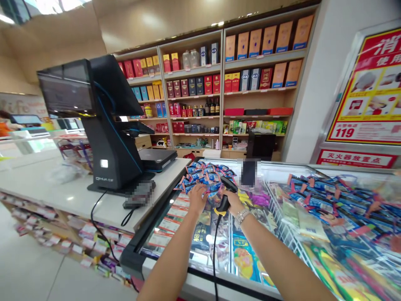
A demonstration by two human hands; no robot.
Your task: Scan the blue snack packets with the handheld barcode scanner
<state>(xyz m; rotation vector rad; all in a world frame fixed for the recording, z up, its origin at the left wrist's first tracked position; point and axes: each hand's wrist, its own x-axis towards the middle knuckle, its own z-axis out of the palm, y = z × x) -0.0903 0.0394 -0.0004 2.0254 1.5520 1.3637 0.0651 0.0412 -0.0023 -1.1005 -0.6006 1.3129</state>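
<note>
- We are looking at a pile of small blue and red packets (205,174) lying spread on the glass lid of a freezer chest (282,175), near its far left corner and just beside the white tabletop (62,196).
- The packets are looking glossy and flat, mostly blue with red ends, overlapping one another in a loose heap.
- We are holding a black barcode scanner (226,193) with a yellow band at the base of its handle; its black cable (214,251) is hanging down over the front edge of the freezer.
- Our right hand (233,201) is gripping the scanner's handle, fingers clamped around it, with the scanner's head pointing toward the packets; a metal watch band (242,216) is sitting on that wrist.
- Our left hand (197,196) is resting on the near edge of the pile, fingers slightly spread and touching the packets; we cannot tell whether they are pinching one.
- Both forearms are reaching forward from the lower edge of the view, converging toward the pile.
- A black point-of-sale terminal (106,125) is standing on the tabletop to the left, and shelves of boxed goods (219,83) are lining the far wall.
</note>
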